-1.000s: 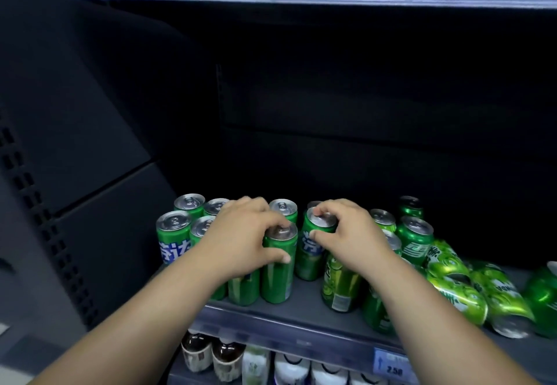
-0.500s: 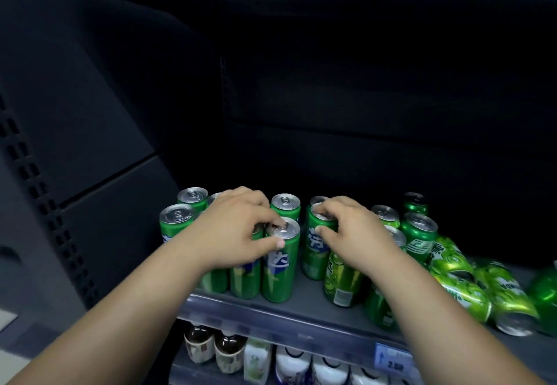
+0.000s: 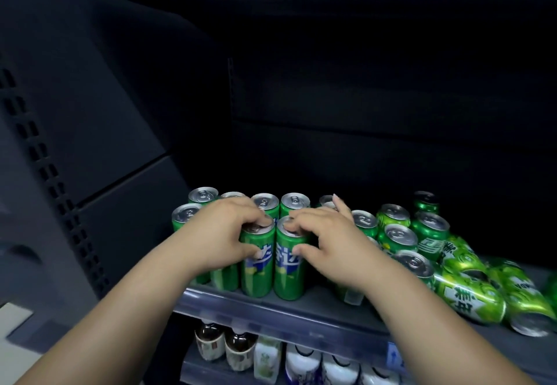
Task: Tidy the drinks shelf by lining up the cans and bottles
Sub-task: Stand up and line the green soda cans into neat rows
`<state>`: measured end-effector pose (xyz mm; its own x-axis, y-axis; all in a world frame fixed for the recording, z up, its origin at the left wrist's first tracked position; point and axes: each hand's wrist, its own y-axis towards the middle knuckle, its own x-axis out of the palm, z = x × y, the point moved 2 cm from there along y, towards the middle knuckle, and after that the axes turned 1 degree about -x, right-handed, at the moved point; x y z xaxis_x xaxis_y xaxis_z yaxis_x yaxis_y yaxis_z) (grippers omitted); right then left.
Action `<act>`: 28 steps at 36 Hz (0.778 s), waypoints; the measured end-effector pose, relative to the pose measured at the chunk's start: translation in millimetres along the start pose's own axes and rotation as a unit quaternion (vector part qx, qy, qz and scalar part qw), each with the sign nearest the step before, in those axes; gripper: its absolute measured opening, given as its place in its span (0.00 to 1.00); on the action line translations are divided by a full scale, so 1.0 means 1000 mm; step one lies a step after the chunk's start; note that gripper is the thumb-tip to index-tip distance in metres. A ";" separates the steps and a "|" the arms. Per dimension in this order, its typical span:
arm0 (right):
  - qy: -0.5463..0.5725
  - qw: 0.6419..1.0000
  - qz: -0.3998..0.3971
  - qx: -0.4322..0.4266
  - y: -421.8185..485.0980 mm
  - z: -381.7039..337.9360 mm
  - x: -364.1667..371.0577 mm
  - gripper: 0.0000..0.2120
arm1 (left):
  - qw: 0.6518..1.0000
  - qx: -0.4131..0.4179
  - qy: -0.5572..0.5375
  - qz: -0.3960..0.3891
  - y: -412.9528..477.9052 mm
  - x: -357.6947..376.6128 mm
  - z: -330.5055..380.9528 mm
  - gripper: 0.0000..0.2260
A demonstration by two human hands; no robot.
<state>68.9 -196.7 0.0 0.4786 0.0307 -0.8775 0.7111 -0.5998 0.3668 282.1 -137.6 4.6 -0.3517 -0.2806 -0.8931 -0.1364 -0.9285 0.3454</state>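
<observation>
At the far left of the drinks shelf (image 3: pixel 325 305), a block of upright green cans (image 3: pixel 187 216) stands in rows, front to back, against the dark side wall (image 3: pixel 126 204). The left hand (image 3: pixel 223 235) reaches over this block, fingers curled on the rim and thumb pressed to the side of the left front can (image 3: pixel 257 270), which stands upright at the front edge. Just beside it, seemingly touching, stands the right front can (image 3: pixel 288 276), gripped the same way by the right hand (image 3: pixel 328 244), whose forefinger lifts free. Further right, more upright cans (image 3: pixel 401 235) stand loosely, not in rows. Beyond these, lighter green cans (image 3: pixel 470 297) lie toppled on their sides at the right end. On the shelf below, brown bottles (image 3: pixel 239 347) and white bottles (image 3: pixel 301 362) stand in a row.
</observation>
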 end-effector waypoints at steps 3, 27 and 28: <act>0.047 0.999 -0.021 0.015 0.000 0.004 -0.002 0.14 | 1.000 -0.009 0.001 -0.002 -0.001 0.000 0.001 0.25; 0.116 0.988 -0.002 0.103 0.053 0.017 -0.030 0.15 | 0.991 0.014 0.131 -0.030 -0.005 0.007 0.020 0.41; 0.102 0.989 -0.022 0.109 0.057 0.018 -0.029 0.15 | 0.991 0.011 0.133 -0.031 -0.004 0.008 0.021 0.41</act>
<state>86.2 -246.4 40.2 0.5593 0.2076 -0.8026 0.6167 -0.7512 0.2354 261.0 -130.7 2.3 -0.0858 -0.2811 -0.9558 -0.1718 -0.9408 0.2921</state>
